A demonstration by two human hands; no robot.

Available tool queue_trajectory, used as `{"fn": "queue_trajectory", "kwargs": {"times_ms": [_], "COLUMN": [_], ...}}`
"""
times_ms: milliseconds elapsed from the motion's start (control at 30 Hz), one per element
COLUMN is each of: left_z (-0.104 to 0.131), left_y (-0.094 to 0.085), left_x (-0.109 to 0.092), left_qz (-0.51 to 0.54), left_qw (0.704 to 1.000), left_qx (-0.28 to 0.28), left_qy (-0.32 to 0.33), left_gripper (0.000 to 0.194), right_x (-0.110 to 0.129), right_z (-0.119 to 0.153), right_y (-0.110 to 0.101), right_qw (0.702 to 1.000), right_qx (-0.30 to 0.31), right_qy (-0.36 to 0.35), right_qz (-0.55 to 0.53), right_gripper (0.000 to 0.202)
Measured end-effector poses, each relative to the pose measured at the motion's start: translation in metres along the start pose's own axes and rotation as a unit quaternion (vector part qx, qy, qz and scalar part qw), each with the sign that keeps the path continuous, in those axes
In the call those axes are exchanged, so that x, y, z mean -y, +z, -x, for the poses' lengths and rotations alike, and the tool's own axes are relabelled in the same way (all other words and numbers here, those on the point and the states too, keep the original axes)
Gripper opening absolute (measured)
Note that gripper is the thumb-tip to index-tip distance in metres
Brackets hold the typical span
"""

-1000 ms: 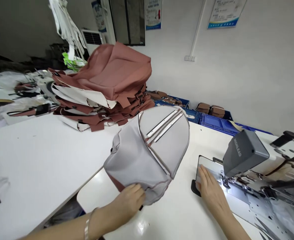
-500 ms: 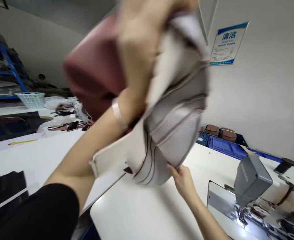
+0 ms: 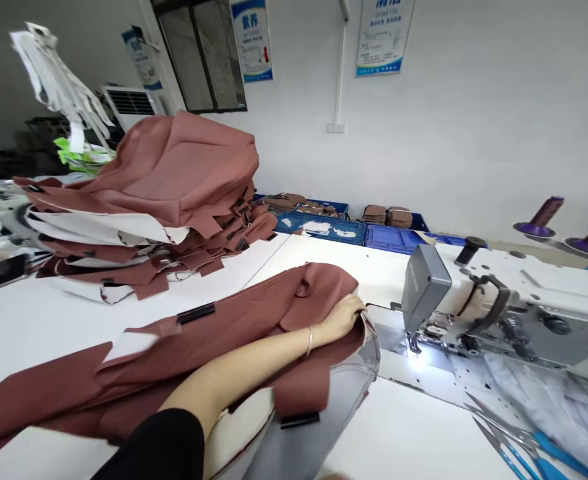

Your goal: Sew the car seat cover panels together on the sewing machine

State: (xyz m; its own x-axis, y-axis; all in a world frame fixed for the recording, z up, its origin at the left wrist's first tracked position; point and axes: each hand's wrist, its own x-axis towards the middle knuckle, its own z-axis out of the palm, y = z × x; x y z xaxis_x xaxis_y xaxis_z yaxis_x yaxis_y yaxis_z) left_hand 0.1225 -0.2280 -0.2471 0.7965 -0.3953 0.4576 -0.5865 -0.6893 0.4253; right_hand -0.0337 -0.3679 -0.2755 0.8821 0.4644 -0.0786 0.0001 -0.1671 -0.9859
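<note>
A reddish-brown leatherette seat cover [image 3: 254, 317] lies spread over the white table in front of me, its grey lining folded out along the near right side. My left hand [image 3: 341, 319] is closed on the cover's right end, close to the sewing machine [image 3: 479, 293]; the fingertips are partly hidden by the fabric. The bracelet arm lies across the cover. Of my right hand [image 3: 335, 476], only a skin-coloured sliver shows at the bottom edge, beneath the lining, so its fingers cannot be seen. The machine's lit needle area is just right of the cover.
A stack of similar brown covers [image 3: 174, 173] rises at the back left. Blue crates [image 3: 324, 229] with brown pieces stand along the wall. Blue-handled scissors [image 3: 519, 447] and clear plastic [image 3: 549, 400] lie at the lower right. Purple thread spools [image 3: 547, 213] stand behind the machine.
The cover has come down from mid-air onto the table, brown side mostly up. My left hand has lowered to its right end. The right hand has dropped almost out of sight, and my view has turned.
</note>
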Motion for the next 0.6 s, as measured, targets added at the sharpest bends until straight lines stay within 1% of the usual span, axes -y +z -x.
{"fn": "queue_trajectory", "kwargs": {"times_ms": [33, 100, 133, 167, 233, 267, 300, 333, 367, 400, 433, 467, 500, 533, 567, 600], "left_z": [0.003, 0.001, -0.003, -0.006, -0.01, -0.008, -0.005, 0.0, 0.008, 0.017, 0.026, 0.036, 0.046, 0.055, 0.061, 0.066], "left_y": [0.006, 0.011, 0.011, 0.009, -0.001, -0.01, -0.02, -0.033, -0.047, -0.062, -0.076, -0.087, -0.096, -0.101, -0.101, -0.097], "left_x": [0.002, 0.0, -0.003, -0.006, -0.012, -0.014, -0.014, -0.013, -0.012, -0.009, -0.008, -0.009, -0.013, -0.02, -0.031, -0.045], "left_qz": [0.007, 0.019, 0.023, 0.027, 0.029, 0.025, 0.02, 0.021, 0.033, 0.059, 0.097, 0.142, 0.19, 0.235, 0.272, 0.299], "left_qw": [1.0, 1.0, 1.0, 1.0, 0.999, 0.999, 0.997, 0.992, 0.981, 0.961, 0.931, 0.897, 0.87, 0.856, 0.856, 0.865], "left_qx": [-0.002, 0.001, 0.006, 0.013, 0.021, 0.019, 0.023, 0.046, 0.095, 0.168, 0.256, 0.332, 0.378, 0.391, 0.377, 0.35], "left_qy": [-0.009, -0.015, -0.011, -0.003, -0.004, -0.025, -0.064, -0.115, -0.168, -0.214, -0.242, -0.254, -0.253, -0.244, -0.227, -0.202], "left_gripper": [0.03, 0.03, 0.03, 0.03, 0.033, 0.036, 0.037, 0.035, 0.033, 0.033, 0.036, 0.04, 0.045, 0.052, 0.058, 0.063], "right_x": [-0.007, -0.015, -0.016, -0.015, -0.011, -0.009, -0.008, -0.008, -0.008, -0.01, -0.012, -0.014, -0.015, -0.016, -0.016, -0.016], "right_z": [0.007, 0.012, 0.01, 0.003, -0.017, -0.027, -0.036, -0.043, -0.047, -0.05, -0.051, -0.05, -0.05, -0.05, -0.05, -0.051], "right_y": [-0.017, -0.049, -0.062, -0.071, -0.079, -0.078, -0.077, -0.074, -0.072, -0.071, -0.07, -0.07, -0.07, -0.069, -0.069, -0.068], "right_qw": [0.999, 0.995, 0.984, 0.975, 0.965, 0.964, 0.965, 0.966, 0.966, 0.965, 0.964, 0.963, 0.963, 0.962, 0.963, 0.964], "right_qx": [-0.021, -0.074, -0.111, -0.124, -0.106, -0.088, -0.069, -0.055, -0.043, -0.032, -0.022, -0.013, -0.004, 0.002, 0.005, 0.005], "right_qy": [0.024, 0.071, 0.118, 0.148, 0.178, 0.181, 0.181, 0.179, 0.179, 0.178, 0.177, 0.176, 0.175, 0.171, 0.166, 0.16], "right_qz": [-0.005, -0.021, -0.067, -0.11, -0.162, -0.173, -0.177, -0.18, -0.184, -0.19, -0.196, -0.202, -0.207, -0.211, -0.212, -0.21], "right_gripper": [0.028, 0.041, 0.049, 0.056, 0.056, 0.053, 0.051, 0.05, 0.05, 0.049, 0.049, 0.048, 0.047, 0.046, 0.044, 0.041]}}
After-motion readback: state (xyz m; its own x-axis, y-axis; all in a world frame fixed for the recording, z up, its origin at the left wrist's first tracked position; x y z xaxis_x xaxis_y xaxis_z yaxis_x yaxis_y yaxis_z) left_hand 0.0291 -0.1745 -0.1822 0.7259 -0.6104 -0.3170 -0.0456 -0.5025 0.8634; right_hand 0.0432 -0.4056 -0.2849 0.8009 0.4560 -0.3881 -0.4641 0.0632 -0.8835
